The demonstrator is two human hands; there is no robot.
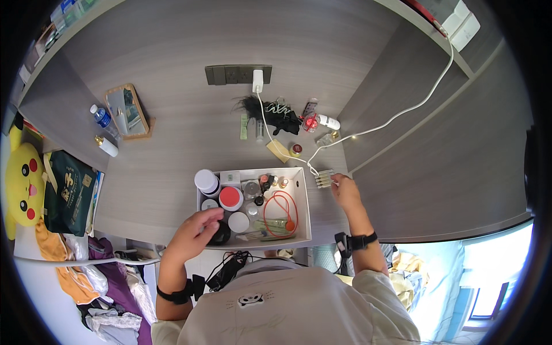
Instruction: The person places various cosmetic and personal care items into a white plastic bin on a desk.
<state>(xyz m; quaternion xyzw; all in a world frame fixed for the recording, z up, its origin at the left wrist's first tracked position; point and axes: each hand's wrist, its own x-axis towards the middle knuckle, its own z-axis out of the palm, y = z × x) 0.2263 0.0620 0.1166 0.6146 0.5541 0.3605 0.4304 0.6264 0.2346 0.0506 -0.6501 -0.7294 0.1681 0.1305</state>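
Observation:
My right hand (346,192) is at the right side of the desk, with fingertips pinched at the right end of a row of slender ampoules (324,178). My left hand (192,235) hovers over the front left corner of a white open box (305,215), fingers apart and holding nothing. Below its fingertips is a round black lid (222,233), partly hidden. Inside the box are a jar with a red lid (231,198), a white-lidded jar (238,222), a white bottle (207,181), an orange-red cord loop (296,211) and several green sachets (267,226).
A white charging cable (388,118) runs from a plugged adapter (257,81) across the desk to the upper right shelf. Behind the box lie a black hair accessory (280,120), a small red-lidded jar (296,149) and a clear bottle (326,139). A framed mirror (127,111) stands left.

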